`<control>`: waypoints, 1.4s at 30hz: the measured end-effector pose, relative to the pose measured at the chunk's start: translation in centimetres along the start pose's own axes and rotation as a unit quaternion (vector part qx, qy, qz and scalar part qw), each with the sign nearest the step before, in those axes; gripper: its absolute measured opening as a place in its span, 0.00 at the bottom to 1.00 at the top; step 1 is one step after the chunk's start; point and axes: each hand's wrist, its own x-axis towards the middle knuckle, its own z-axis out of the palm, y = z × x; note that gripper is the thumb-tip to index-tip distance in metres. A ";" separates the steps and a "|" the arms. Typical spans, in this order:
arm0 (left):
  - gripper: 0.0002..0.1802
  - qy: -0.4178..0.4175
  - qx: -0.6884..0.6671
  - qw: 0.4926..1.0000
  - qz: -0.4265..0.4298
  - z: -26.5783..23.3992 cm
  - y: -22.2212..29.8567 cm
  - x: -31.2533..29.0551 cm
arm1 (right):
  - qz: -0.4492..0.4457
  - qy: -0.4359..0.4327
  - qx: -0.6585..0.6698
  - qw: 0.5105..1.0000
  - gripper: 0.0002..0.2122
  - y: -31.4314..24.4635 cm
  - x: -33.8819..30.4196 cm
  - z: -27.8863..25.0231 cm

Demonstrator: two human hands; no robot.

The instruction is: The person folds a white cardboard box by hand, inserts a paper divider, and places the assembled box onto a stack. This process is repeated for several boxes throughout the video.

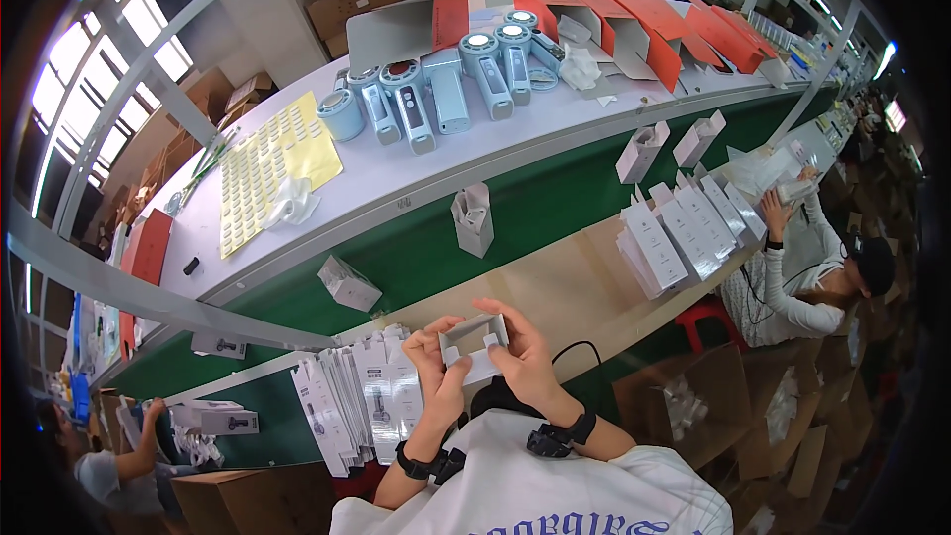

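- A row of white cartons (342,401) stood left of the person's hands.
- The left hand (437,369) gripped one side of an open white box (479,368).
- The box lay between both hands.
- The right hand (528,365) gripped its other side.

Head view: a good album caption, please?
Left fingers and right fingers hold an open white box near a row of white cartons.

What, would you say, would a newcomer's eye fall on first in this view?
Probably the cluster of light-blue handheld devices on the white table, upper centre, and the red boxes right of them. Next, perhaps, the open white box at lower centre, held between the left hand and the right hand.
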 end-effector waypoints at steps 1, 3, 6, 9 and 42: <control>0.27 0.000 0.000 1.000 0.000 0.0 0.0 0.0 | -0.003 0.010 -0.012 1.000 0.28 0.1 0.0 0.1; 0.26 0.005 0.025 1.000 0.012 0.0 0.1 -0.2 | 0.015 0.008 0.000 1.000 0.28 -0.1 -0.1 0.2; 0.23 -0.003 0.025 0.998 0.049 -0.6 -0.3 -0.1 | 0.053 0.004 0.024 0.998 0.26 -0.7 -0.3 0.3; 0.18 -0.027 0.000 0.994 0.110 -1.5 -0.9 0.2 | 0.106 -0.026 0.314 0.943 0.25 -1.2 -0.3 0.1; 0.17 0.005 0.035 0.998 -0.047 -0.3 -0.9 0.1 | 0.061 0.039 -0.007 0.997 0.19 2.4 -0.5 -0.7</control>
